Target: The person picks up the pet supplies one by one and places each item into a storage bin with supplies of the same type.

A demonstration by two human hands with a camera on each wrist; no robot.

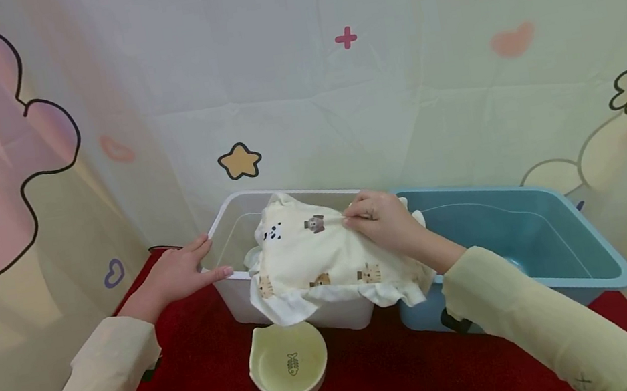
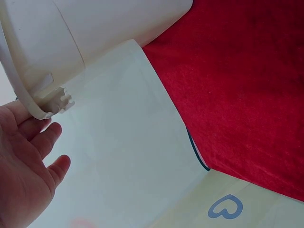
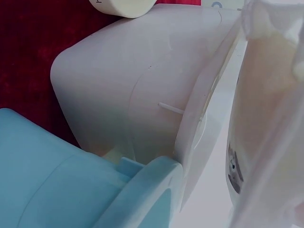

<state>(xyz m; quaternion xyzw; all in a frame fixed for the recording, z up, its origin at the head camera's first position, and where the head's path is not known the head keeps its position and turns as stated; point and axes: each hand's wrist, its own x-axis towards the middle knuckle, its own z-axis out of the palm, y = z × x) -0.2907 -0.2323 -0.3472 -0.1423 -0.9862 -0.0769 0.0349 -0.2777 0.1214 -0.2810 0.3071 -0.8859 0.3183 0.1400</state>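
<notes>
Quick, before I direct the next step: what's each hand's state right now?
Left hand: open, touching the white bin at its rim.
Right hand: closed, pinching the animal-print cloth.

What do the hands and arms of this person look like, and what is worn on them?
The left hand and right hand wear no gloves. The left sleeve and right sleeve are long, plain and pale cream. The right one bears a small dark mark. Something black shows below each cuff; I cannot tell what.
</notes>
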